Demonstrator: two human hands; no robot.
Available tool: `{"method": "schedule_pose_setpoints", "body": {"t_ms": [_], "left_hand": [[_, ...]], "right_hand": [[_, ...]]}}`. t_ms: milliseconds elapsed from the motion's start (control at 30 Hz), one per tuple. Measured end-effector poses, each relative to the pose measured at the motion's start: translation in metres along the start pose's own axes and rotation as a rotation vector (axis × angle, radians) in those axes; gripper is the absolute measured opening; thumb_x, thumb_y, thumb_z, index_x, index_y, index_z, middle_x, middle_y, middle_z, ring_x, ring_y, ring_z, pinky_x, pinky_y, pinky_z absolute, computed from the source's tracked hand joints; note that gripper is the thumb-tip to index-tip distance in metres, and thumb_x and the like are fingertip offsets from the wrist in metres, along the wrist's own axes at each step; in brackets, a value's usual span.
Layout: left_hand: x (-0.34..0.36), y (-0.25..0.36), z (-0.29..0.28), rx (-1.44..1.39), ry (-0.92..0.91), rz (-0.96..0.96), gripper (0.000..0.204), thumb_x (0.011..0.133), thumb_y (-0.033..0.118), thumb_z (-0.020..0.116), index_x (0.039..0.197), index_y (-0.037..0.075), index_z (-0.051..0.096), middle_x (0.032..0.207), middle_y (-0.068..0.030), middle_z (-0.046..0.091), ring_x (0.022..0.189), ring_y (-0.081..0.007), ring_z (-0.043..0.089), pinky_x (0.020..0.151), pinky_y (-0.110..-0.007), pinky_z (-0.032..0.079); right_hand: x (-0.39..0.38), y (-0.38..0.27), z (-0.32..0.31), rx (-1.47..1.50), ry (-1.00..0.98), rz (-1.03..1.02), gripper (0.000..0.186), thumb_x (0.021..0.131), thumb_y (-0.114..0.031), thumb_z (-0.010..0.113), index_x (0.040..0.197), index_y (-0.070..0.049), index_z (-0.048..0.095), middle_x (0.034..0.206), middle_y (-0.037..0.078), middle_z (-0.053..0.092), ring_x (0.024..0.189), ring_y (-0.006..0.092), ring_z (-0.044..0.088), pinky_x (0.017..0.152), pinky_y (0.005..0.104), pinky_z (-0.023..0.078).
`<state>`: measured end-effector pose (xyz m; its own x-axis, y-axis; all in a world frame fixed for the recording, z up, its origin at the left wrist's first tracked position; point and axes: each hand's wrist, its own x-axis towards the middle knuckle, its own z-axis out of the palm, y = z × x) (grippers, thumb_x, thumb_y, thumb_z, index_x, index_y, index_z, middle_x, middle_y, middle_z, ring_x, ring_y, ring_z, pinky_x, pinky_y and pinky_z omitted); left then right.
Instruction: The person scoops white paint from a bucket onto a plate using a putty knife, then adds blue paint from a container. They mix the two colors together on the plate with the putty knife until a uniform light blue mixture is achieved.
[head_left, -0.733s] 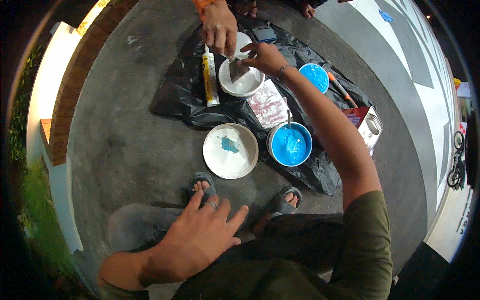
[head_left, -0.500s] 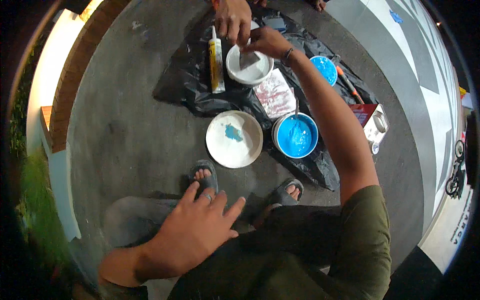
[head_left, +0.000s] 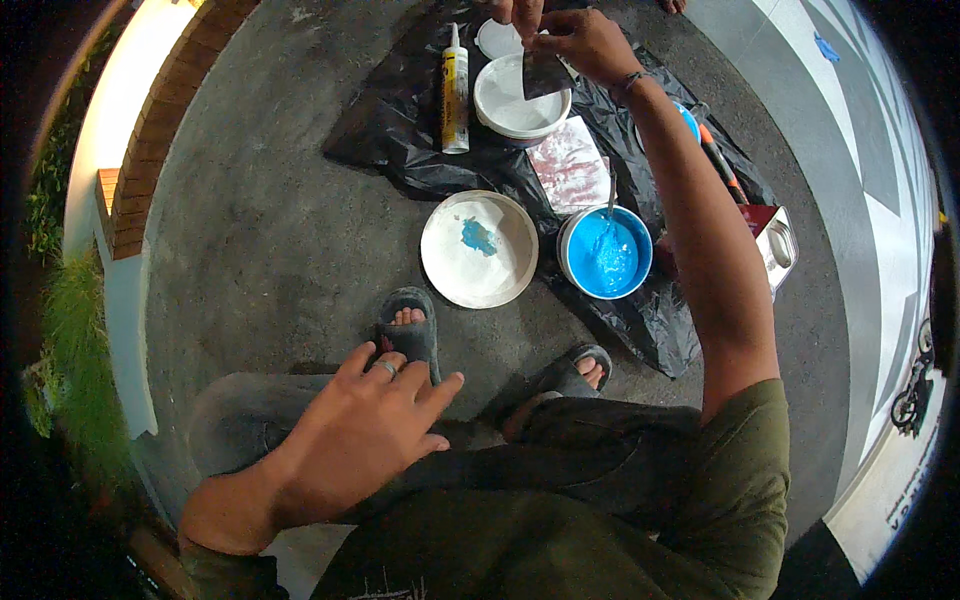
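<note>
My right hand (head_left: 585,48) reaches far forward with its fingers pinched on the top edge of a dark, flat scraper blade (head_left: 545,76). A co-worker's fingers (head_left: 522,14) come in from the top edge, close against the same blade; whether they grip it too, I cannot tell. The blade hangs over the right part of a white tub (head_left: 479,105) that holds whitish paste. My left hand (head_left: 365,425), with a ring on one finger, hovers over my left leg, fingers spread and nothing in them.
A black plastic sheet (head_left: 385,150) carries a sealant cartridge (head_left: 455,100), a stained pad (head_left: 570,165), a bucket of blue paint (head_left: 605,255) with a stirrer and an orange-handled tool (head_left: 722,165). A white lid with a blue smear (head_left: 480,275) and a metal can (head_left: 777,250) lie nearer.
The blade has shifted right within the tub's outline and hangs more upright. The co-worker's hand has moved toward my right hand. My view has shifted slightly; my left hand stays spread.
</note>
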<state>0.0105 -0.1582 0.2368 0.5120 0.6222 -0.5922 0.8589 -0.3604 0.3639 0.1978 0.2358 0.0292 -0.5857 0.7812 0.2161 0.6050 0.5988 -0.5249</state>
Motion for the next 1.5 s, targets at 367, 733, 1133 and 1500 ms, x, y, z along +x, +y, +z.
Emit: {"method": "schedule_pose_setpoints", "body": {"t_ms": [367, 733, 1133, 1500], "left_hand": [[-0.003, 0.013, 0.018, -0.007, 0.000, -0.023, 0.059, 0.087, 0.040, 0.070, 0.135, 0.011, 0.053, 0.120, -0.0109, 0.064, 0.117, -0.0299, 0.060, 0.105, -0.047, 0.042], [-0.015, 0.042, -0.014, 0.135, -0.030, -0.038, 0.058, 0.090, 0.045, 0.066, 0.137, 0.015, 0.054, 0.121, -0.0110, 0.063, 0.118, -0.0300, 0.059, 0.106, -0.050, 0.041], [0.010, 0.029, -0.025, 0.131, 0.112, 0.117, 0.058, 0.091, 0.045, 0.064, 0.138, 0.013, 0.055, 0.111, -0.0121, 0.066, 0.111, -0.0291, 0.062, 0.103, -0.047, 0.043], [0.028, 0.015, -0.026, 0.117, -0.031, 0.164, 0.057, 0.094, 0.047, 0.060, 0.138, 0.010, 0.054, 0.106, -0.0122, 0.067, 0.108, -0.0302, 0.064, 0.098, -0.048, 0.045]], "right_hand": [[-0.014, -0.048, -0.022, 0.171, 0.054, 0.167, 0.038, 0.081, -0.044, 0.076, 0.107, -0.016, 0.079, 0.091, 0.016, 0.076, 0.083, 0.0306, 0.074, 0.082, 0.0391, 0.058], [-0.030, -0.039, -0.011, 0.172, 0.021, 0.157, 0.034, 0.081, -0.042, 0.077, 0.105, -0.018, 0.079, 0.087, 0.019, 0.074, 0.081, 0.0366, 0.073, 0.079, 0.0434, 0.057], [-0.032, -0.052, -0.007, 0.219, -0.044, 0.304, 0.031, 0.081, -0.036, 0.076, 0.105, -0.015, 0.079, 0.087, 0.018, 0.074, 0.084, 0.0349, 0.073, 0.081, 0.0428, 0.056], [-0.037, -0.048, 0.007, 0.176, -0.013, 0.200, 0.030, 0.083, -0.034, 0.076, 0.106, -0.015, 0.078, 0.086, 0.021, 0.073, 0.082, 0.0383, 0.072, 0.081, 0.0460, 0.056]]}}
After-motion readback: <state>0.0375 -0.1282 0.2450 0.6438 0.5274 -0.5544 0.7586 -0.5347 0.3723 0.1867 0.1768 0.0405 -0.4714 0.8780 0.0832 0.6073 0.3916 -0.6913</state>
